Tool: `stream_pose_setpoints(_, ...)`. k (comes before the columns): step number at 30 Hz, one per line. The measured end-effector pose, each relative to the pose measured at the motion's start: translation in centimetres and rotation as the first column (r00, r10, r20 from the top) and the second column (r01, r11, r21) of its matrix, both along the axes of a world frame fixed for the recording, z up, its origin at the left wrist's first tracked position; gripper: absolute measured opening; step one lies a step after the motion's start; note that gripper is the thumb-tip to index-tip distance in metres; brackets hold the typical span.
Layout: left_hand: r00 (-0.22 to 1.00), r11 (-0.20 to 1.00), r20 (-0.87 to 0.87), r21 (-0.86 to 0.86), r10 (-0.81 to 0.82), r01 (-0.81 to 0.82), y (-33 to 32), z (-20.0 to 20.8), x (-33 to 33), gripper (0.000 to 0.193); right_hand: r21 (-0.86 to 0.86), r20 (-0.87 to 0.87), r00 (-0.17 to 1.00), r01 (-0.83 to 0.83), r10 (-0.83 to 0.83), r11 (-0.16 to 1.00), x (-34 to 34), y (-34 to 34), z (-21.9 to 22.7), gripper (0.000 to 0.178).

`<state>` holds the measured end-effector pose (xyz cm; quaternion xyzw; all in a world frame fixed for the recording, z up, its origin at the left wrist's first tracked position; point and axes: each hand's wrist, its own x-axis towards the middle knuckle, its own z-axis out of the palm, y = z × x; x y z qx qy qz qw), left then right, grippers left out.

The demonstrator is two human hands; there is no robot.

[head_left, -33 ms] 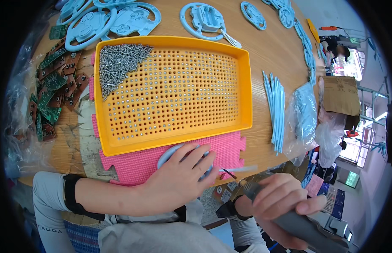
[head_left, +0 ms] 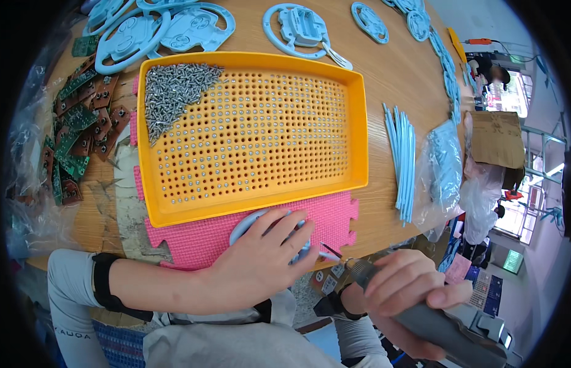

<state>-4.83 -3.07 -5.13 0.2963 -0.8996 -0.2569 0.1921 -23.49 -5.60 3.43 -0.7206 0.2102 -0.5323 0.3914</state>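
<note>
My left hand (head_left: 261, 251) lies over a rounded light-blue plastic part (head_left: 241, 228), its fingers curved across it and holding it on the pink foam mat (head_left: 199, 241). Most of that part is hidden under the palm and fingers. In my right hand (head_left: 408, 282) is a grey electric screwdriver (head_left: 423, 319), gripped round its body. Its thin dark bit (head_left: 331, 249) points left, close to my left fingertips. Just beyond the mat stands a yellow perforated tray (head_left: 254, 211); many holes contain screws, and loose silver screws (head_left: 175, 92) are heaped in its far left corner.
Green and brown circuit boards (head_left: 77, 135) are piled at the left. Light-blue steering-wheel parts (head_left: 129, 40) lie along the far side. To the right are thin blue rods (head_left: 401, 162), a plastic bag of blue parts (head_left: 442, 165) and a cardboard box (head_left: 497, 140).
My right hand and the screwdriver have shifted very slightly left. A pale streak beside the bit no longer shows at its former length. My left hand stays in place.
</note>
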Motion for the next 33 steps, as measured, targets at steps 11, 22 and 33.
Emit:
stream_pose_setpoints(11, 0.999, 1.0, -0.038, 0.001, 0.023, -0.023, 0.0, -0.5, -0.4, 0.053, -0.027, 0.092, 0.992, 0.086, -0.083, 0.996, 1.3, 0.6, -3.0, 0.06)
stream_pose_setpoints(22, 0.998, 0.999, -0.048, 0.015, 0.029, -0.028, -0.2, -0.5, -0.5, 0.051, 0.023, 0.061, 0.998, 0.002, -0.004, 1.0, 1.5, 0.1, -3.1, 0.06)
stream_pose_setpoints(33, 0.998, 1.0, -0.052, -0.015, 0.022, -0.022, 0.1, -0.5, -0.4, 0.041, -0.006, 0.09, 0.996, -0.019, 0.019, 1.0, 1.8, 0.2, -4.2, 0.062)
